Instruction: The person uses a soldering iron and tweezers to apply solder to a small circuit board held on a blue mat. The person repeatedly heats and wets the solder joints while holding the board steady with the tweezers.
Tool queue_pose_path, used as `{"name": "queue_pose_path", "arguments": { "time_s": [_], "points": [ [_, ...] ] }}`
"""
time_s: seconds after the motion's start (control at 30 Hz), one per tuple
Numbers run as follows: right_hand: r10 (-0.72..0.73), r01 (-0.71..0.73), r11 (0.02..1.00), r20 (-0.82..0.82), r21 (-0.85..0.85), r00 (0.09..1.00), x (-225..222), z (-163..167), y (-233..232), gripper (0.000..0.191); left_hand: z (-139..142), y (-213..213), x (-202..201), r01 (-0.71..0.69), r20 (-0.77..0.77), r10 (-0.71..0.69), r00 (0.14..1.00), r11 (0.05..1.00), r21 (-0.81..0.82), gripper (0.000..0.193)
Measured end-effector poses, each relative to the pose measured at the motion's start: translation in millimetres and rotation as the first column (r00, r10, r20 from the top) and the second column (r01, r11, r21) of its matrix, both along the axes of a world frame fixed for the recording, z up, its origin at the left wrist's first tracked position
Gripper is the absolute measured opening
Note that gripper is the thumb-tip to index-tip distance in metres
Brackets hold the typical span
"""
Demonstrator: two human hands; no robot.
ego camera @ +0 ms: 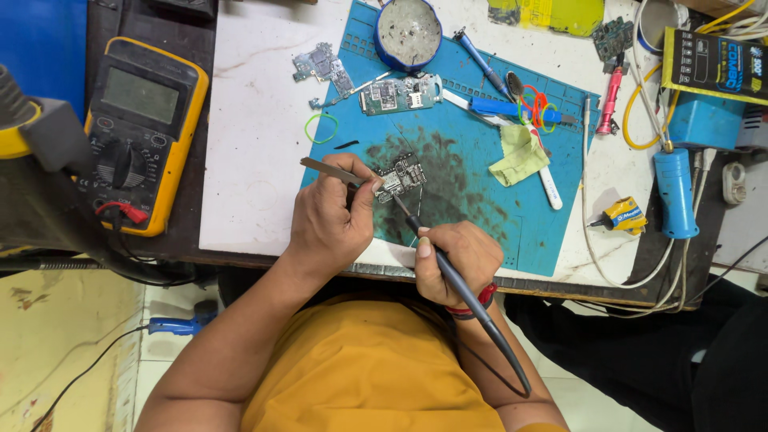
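Left hand (330, 220) is pinched shut on a pair of tweezers (330, 169), their tips down at the small circuit board (402, 176) lying on the darkened patch of the blue work mat (512, 216). Right hand (454, 258) is curled tight round a soldering iron (448, 268), pen-style, its tip touching the board's lower edge and its dark cord trailing back over the wrist. Out from there, a round blue tin (409, 32) sits at the mat's far edge, a dull grey mass filling it to the rim. Just this side of it lies a second, longer circuit board (396, 94), and a third board (322, 66) rests half off the mat on the white tabletop (256, 160). A crumpled yellow-green cloth (518, 155) lies right of the work, near a blue-handled tool (508, 108). The left strip of tabletop holds only a green rubber band (322, 128). Beyond its left edge sits a yellow multimeter (142, 132). The near table edge runs right under both wrists.
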State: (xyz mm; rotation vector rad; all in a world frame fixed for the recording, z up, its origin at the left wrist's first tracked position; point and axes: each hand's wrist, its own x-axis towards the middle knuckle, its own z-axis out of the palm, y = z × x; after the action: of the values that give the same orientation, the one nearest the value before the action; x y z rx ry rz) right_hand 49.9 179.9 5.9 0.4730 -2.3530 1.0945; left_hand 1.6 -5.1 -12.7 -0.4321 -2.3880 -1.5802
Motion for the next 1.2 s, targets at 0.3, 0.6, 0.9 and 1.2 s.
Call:
{"name": "queue_pose_path", "arguments": {
  "time_s": [0.3, 0.6, 0.9, 1.2],
  "points": [
    [-0.002, 0.002, 1.000, -0.004, 0.008, 1.000, 1.2, 1.2, -0.7, 0.005, 0.2, -0.1, 0.6, 0.003, 0.003, -0.003, 1.000, 1.000, 0.006, 0.022],
    [0.000, 0.001, 1.000, -0.003, 0.018, 1.000, 0.4, 0.8, 0.2, 0.005, 1.3, 0.4, 0.6, 0.003, 0.006, -0.003, 1.000, 1.000, 0.013, 0.022],
    [0.010, -0.010, 1.000, -0.003, 0.015, 1.000, 0.3, 1.1, 0.6, 0.005, 1.7, 0.5, 1.5, 0.004, 0.037, -0.004, 0.999, 1.000, 0.012, 0.021],
    [0.006, -0.006, 1.000, -0.001, 0.009, 1.000, -0.1, 1.8, -0.2, 0.004, 1.8, -0.3, 1.0, 0.006, 0.016, -0.006, 1.000, 1.000, 0.005, 0.021]
  ]
}}
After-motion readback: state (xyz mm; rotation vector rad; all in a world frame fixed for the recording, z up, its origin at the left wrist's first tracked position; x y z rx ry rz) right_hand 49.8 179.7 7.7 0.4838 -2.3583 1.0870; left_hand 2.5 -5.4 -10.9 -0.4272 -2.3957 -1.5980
